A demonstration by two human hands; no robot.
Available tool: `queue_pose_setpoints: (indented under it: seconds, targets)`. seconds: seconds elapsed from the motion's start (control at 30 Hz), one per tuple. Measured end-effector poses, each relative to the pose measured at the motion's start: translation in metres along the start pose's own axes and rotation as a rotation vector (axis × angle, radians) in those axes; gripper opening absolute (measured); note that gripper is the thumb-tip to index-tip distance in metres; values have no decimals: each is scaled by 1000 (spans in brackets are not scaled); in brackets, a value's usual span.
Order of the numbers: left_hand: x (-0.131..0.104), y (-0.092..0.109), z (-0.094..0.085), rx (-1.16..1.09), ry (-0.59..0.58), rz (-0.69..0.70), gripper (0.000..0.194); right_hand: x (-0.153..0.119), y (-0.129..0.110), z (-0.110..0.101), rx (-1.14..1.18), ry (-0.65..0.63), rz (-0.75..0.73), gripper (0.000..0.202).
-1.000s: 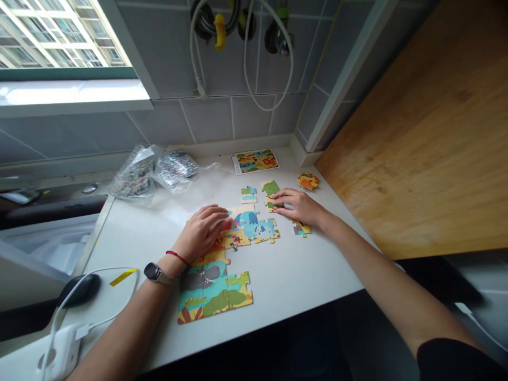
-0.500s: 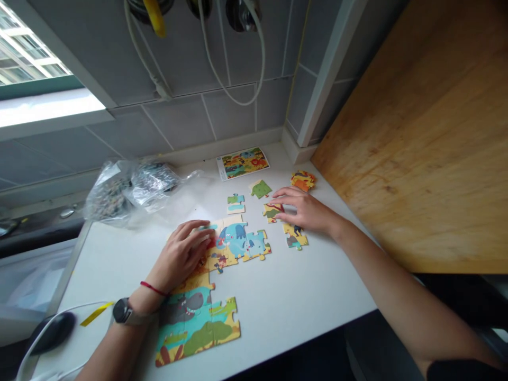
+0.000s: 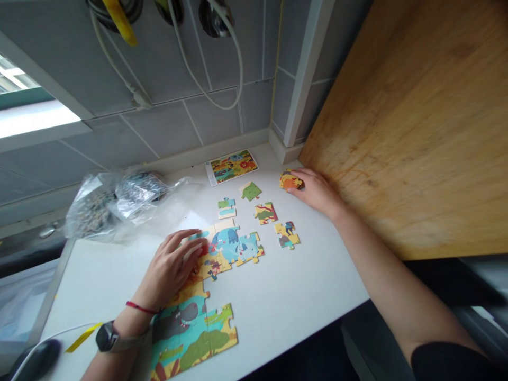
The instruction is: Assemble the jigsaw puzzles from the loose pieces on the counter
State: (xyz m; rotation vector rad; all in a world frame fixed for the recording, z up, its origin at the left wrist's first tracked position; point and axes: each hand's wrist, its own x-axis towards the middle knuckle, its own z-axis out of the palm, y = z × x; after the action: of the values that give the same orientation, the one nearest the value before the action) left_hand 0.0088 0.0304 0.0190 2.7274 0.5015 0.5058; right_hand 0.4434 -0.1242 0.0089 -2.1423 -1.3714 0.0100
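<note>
My left hand point(image 3: 170, 264) lies with its fingers spread over the upper left of the partly joined animal puzzle point(image 3: 222, 338). At the back right, my right hand point(image 3: 315, 191) has its thumb and fingers around a small stack of orange and yellow puzzle pieces point(image 3: 291, 181). Loose pieces lie between the hands: a green one point(image 3: 251, 191), a piece with a red branch point(image 3: 265, 212), a piece with a dark figure point(image 3: 288, 235) and a blue-green one point(image 3: 226, 207). The picture card point(image 3: 232, 166) lies near the wall.
Clear plastic bags of pieces point(image 3: 115, 201) sit at the back left. A black mouse point(image 3: 37, 360) and a white cable are at the lower left. A wooden panel point(image 3: 416, 132) borders the right side; tiled wall stands behind, with cables hanging.
My right hand has moved back and right, from the red-branch piece to the orange and yellow stack. My left hand stays on the puzzle. The whole view has shifted slightly.
</note>
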Motion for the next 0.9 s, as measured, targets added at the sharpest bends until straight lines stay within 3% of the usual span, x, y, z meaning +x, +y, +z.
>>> queue_pose_setpoints:
  seconds: [0.27,0.47,0.63,0.8,0.9]
  targets:
    - [0,-4,0,8,6,51,23,4,-1,-5,50,-12,9,49]
    - [0,-5,1,-3,-2,51,23,0,-9,2,12,125,23,41]
    - [-1,-4,1,-6,0,51,24,-3,-22,14,-112,123,56,59]
    - [-1,-2,1,7,32,53,25,-2,-18,23,-67,184,35,40]
    - [-1,-2,0,8,46,55,24,-2,-15,24,-2,169,12,42]
